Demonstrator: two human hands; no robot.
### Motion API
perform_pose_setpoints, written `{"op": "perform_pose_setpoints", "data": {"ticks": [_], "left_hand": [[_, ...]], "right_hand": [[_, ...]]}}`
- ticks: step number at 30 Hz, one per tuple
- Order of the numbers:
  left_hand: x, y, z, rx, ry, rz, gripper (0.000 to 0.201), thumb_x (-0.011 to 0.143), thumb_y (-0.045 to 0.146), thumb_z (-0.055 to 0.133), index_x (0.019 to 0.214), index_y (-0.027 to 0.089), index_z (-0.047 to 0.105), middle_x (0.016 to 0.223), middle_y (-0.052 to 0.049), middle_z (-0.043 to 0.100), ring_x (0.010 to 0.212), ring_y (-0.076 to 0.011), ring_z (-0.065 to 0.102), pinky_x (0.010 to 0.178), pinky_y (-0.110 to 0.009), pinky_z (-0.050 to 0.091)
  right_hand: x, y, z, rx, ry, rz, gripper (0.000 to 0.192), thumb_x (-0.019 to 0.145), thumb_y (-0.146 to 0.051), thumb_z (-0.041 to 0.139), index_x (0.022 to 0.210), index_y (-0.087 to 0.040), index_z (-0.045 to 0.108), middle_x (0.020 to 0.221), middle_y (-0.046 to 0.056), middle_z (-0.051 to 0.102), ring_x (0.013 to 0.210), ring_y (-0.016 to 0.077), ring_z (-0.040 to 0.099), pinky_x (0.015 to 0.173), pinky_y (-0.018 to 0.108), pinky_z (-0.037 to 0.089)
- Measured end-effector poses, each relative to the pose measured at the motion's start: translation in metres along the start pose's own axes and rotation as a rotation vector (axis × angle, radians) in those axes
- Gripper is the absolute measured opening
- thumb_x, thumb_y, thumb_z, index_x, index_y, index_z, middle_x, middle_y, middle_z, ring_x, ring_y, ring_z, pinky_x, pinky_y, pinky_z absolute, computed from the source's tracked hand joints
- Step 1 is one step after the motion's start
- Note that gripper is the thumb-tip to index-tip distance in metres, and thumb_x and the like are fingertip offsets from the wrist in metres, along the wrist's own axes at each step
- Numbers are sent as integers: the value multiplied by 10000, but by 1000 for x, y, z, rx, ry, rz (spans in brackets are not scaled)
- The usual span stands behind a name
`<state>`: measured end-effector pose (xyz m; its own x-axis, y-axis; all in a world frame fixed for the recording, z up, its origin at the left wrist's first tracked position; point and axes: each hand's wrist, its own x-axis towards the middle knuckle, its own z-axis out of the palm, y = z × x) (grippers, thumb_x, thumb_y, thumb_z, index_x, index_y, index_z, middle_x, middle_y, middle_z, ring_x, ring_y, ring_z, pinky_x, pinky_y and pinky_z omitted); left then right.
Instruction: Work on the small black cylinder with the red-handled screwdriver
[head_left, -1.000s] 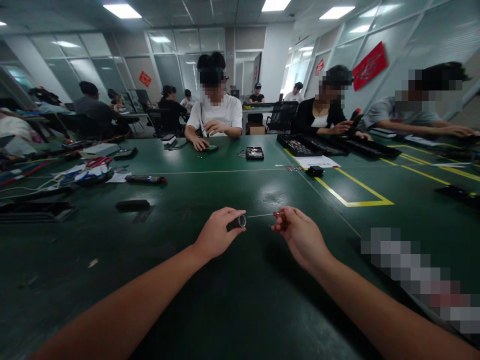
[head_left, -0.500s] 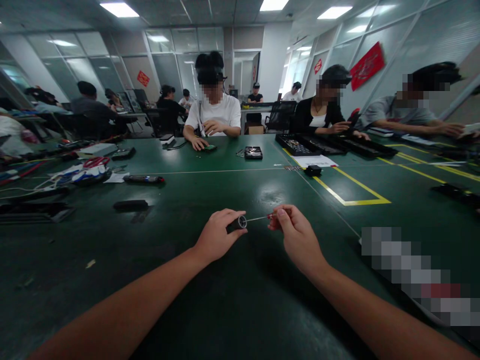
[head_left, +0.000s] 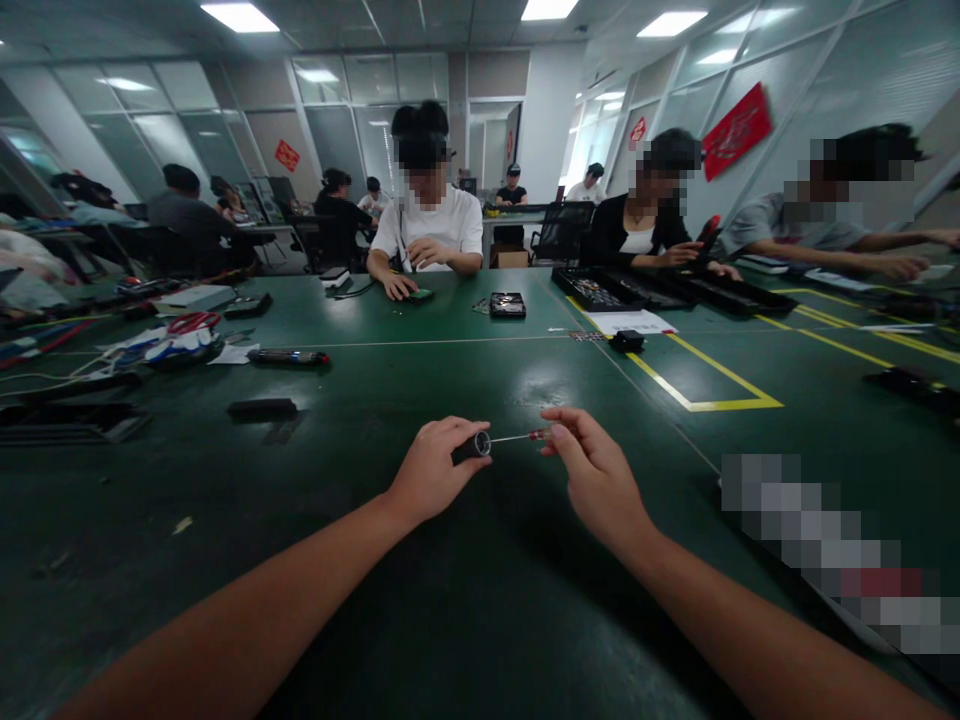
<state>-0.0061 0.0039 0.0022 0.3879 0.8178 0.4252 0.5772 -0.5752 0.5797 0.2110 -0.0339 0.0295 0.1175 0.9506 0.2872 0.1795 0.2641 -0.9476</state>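
The left hand (head_left: 429, 466) is grasping a dark cylinder (head_left: 465, 450) between the thumb and the fingers, and its round open end faces toward the right hand (head_left: 604, 470). The right hand is gripping a thin screwdriver (head_left: 537, 435) by its red handle, with the thumb and fingertips. The metal shaft lies nearly level and reaches to the open end of the cylinder; how deep the tip goes, I cannot tell. Both things are above the green table (head_left: 457, 620), between the two hands. Farther to the left, a black block (head_left: 262, 409) and a dark pen-shaped tool (head_left: 289, 358) lie on the table.
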Motion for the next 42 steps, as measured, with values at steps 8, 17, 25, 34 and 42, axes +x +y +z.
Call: {"op": "perform_pose_setpoints", "data": {"ticks": [8,17,25,34,42], "left_hand": [[1,3,-1,27,-30,1,435,853,233,773,1274,256,665,1183,-49,696,1114,-240,625,1024,-473,459],[0,6,1,43,-32,40,424,840,197,780,1249,241,676,1161,-50,711,1090,-240,634,999,-461,460],[6,7,-4,122,-36,101,447,865,222,756,1299,239,650,1163,-63,700,1084,-245,633,985,-457,481],[4,1,-3,71,-40,56,459,879,266,749,1323,245,632,1212,-59,687,1130,-237,620,1016,-448,471],[3,2,-1,68,10,81,439,859,279,774,1278,241,651,1190,-59,707,1109,-240,637,1021,-462,468]], "right_hand": [[-2,0,0,-80,23,-6,324,984,-490,498,1010,-222,677,724,13,635,630,177,562,595,324,434],[-2,2,5,7,33,-28,236,953,-457,576,973,-232,643,843,33,682,784,204,638,769,370,505],[20,12,-3,577,45,478,208,865,-376,660,739,-221,601,650,-12,544,570,157,531,648,365,558],[13,12,3,359,102,179,314,818,-524,728,854,-221,652,765,1,639,705,167,607,680,336,568],[7,10,5,193,74,62,318,898,-540,637,934,-224,624,822,11,669,740,179,644,749,364,544]]}}
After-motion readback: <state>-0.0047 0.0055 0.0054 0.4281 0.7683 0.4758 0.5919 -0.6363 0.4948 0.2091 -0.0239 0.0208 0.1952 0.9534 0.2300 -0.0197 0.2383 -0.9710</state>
